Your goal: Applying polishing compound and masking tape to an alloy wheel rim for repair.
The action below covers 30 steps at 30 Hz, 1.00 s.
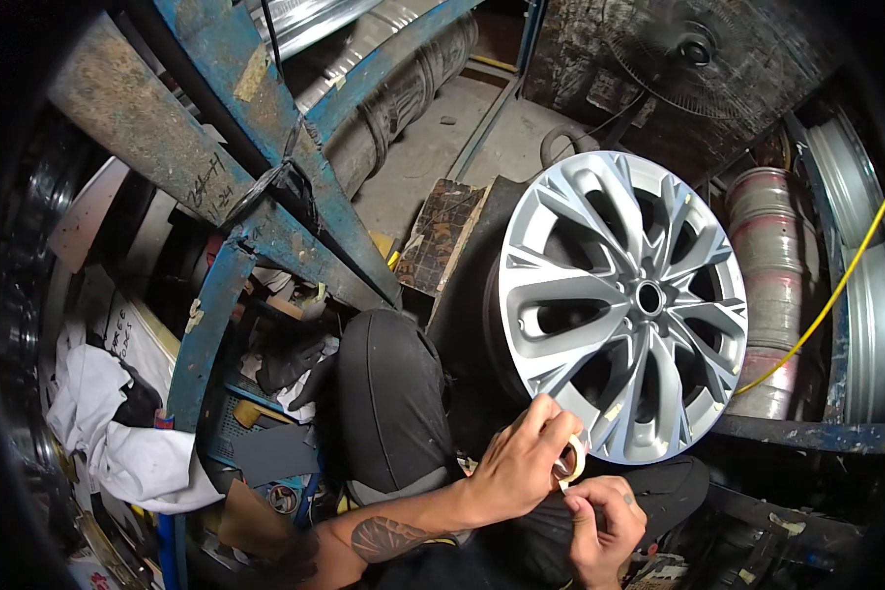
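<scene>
The tape [577, 458], a small pale roll, is just below the wheel's lower edge, in the left hand [517, 466]. That hand's grip is closed around the roll, fingers curled over it. The right hand [608, 526], a little further from the wheel, has its grip pinched, thumb against forefinger, on the roll's loose end. Whether the left knuckles touch the wheel, I cannot tell.

The wheel [623, 326] is silver with split spokes, its face turned up toward the camera. A short pale strip [615, 409] sticks to a spoke at the wheel's lower part. Left of the wheel is a bent knee [388, 403] in dark trousers; above and left of the wheel, a worn wooden block [444, 236]. Beyond the wheel's top stands a fan [696, 51]. Right of the wheel are stacked grey drums [772, 258] with reddish bands, crossed low down by a yellow cable [824, 317]. Far left of the wheel hangs a white cloth [146, 464], beside a blue frame [205, 344].
</scene>
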Each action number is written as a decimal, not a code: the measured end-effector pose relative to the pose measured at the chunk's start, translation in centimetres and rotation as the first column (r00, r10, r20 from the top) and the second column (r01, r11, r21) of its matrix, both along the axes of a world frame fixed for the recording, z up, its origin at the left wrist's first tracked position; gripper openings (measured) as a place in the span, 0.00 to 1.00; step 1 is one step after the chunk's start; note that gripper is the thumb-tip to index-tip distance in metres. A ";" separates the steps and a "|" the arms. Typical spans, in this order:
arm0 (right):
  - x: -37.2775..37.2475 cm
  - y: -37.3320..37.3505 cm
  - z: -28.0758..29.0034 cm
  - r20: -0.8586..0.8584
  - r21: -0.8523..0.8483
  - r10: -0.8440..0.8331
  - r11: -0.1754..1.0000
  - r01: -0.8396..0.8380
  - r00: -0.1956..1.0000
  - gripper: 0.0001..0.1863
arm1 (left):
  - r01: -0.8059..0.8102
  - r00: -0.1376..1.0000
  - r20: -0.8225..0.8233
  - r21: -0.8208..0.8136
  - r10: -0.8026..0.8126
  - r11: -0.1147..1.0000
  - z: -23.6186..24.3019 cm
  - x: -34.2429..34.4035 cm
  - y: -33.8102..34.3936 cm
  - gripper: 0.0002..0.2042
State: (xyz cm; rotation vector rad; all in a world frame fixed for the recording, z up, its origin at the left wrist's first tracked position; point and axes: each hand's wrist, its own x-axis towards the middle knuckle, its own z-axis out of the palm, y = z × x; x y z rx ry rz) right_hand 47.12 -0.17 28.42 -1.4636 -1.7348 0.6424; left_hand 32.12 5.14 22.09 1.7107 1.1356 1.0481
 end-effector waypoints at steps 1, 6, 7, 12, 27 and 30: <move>-0.6 0.3 -0.4 -0.249 -0.229 -0.095 0.973 0.037 0.964 0.03 | -0.002 1.000 0.003 -0.011 0.002 1.000 -0.2 -0.2 0.4 0.19; -1.6 3.0 -1.6 -0.411 -0.382 -0.059 0.917 -0.114 0.910 0.03 | -0.063 0.985 0.157 -0.025 0.066 0.998 -1.4 -1.6 2.9 0.14; -1.5 4.2 -1.9 -0.406 -0.402 -0.066 0.909 -0.113 0.912 0.03 | -0.066 0.981 0.177 -0.043 0.073 0.997 -1.8 -2.0 3.0 0.14; -2.7 11.7 -4.0 -0.271 -0.112 0.749 0.599 -0.793 0.605 0.11 | 0.529 0.818 0.562 -0.647 -0.125 0.549 -5.2 -5.3 6.2 0.12; -4.0 34.8 -12.5 -0.365 -0.534 0.171 0.767 -0.356 0.915 0.07 | 0.485 0.563 0.775 -0.591 0.286 0.645 -5.4 -6.7 5.6 0.10; -5.2 34.7 -13.0 -0.360 -0.527 0.173 0.773 -0.353 0.917 0.07 | 0.400 0.562 0.751 -0.614 0.347 0.680 -5.6 -6.7 5.8 0.11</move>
